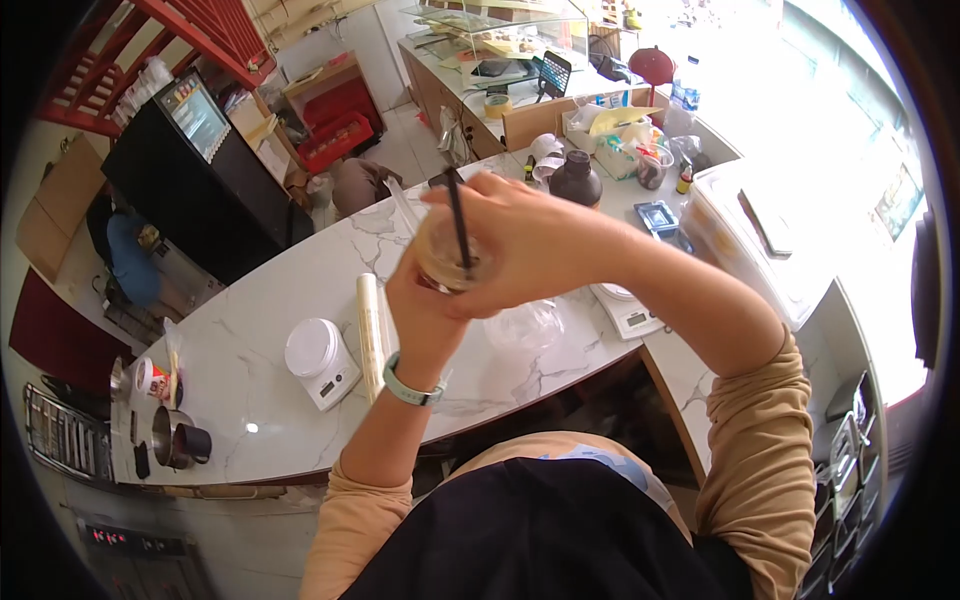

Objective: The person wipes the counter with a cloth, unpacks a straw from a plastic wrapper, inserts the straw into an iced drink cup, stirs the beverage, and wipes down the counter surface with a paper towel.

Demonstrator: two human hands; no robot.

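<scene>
In the head view, a clear plastic cup [440, 255] is held up over the counter, seen from above. A dark straw [459, 222] stands in it at a slant. My left hand [425, 315], below a wrist with a mint-banded watch [412, 393], is closed around the cup's left and lower side. From the right, my right hand [535, 235] wraps the cup, its fingers across the far side and its thumb on the near side. Beneath my hands, a crumpled clear plastic item [527, 325] rests on the marble-patterned counter [250, 345].
A white kitchen scale [325, 362] and a long roll of film [371, 330] lie to the left. Another scale [630, 312] sits at right, near a dark bottle [576, 180] and a plastic bin [735, 235]. Metal pots [168, 438] stand far left. Other people are beyond the counter.
</scene>
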